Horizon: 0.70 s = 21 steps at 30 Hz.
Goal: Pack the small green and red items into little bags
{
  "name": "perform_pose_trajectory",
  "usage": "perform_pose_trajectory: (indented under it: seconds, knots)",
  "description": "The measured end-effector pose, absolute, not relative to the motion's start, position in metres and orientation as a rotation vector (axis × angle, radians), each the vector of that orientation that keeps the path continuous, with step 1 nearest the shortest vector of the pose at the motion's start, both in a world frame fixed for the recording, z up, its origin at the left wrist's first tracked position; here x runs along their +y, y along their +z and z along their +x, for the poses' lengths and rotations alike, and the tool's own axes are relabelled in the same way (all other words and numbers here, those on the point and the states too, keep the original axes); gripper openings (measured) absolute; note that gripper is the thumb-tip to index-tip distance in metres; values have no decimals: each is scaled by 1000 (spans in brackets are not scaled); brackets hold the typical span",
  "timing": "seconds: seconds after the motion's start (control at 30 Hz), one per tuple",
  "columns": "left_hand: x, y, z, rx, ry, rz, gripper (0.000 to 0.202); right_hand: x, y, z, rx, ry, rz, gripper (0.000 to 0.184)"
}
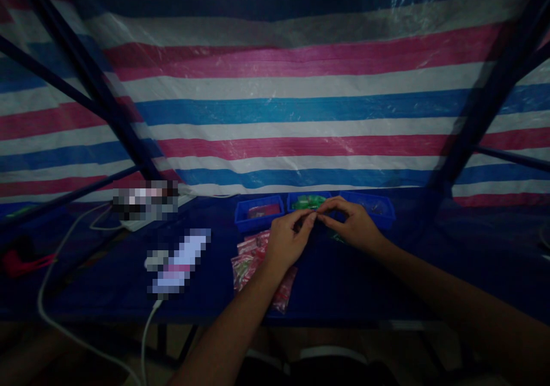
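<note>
My left hand and my right hand meet above the blue table, fingertips pinched close together. Whatever sits between them is too small and dark to make out. Just behind the fingers is a blue tray with green pieces. To its left, another blue tray holds flat reddish packets. A third blue tray, partly covered by my right hand, contains small clear items. Under my left wrist lies a pile of small pink-and-clear plastic bags, some with green bits inside.
On the left lies a blurred-out phone with a white cable running off the table's front edge. A power strip with blurred items sits farther back. Blue metal posts and a striped tarp stand behind.
</note>
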<state>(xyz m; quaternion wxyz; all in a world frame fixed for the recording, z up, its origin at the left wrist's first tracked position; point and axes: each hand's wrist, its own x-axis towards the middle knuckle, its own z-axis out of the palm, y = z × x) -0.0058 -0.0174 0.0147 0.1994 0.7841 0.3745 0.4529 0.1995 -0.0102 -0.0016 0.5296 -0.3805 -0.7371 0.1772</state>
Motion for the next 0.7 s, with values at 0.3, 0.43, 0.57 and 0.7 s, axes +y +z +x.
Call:
perform_pose_trajectory:
  seconds: [0.3,0.43,0.57,0.7]
  knots:
    - [-5,5,-7,1086,1431,1956,19,-6,1,201,-1579,571,-807,19]
    - [-7,8,-6,1070,1472,1970,16,-7,2,202,-1569,732,-804,23]
    - [-8,10,-5,1044,1478,1964,20,-10,3,200,-1559,959,-813,31]
    - [-8,8,-5,1041,1464,1938,35,-12,4,199,-1523,1042,-824,34]
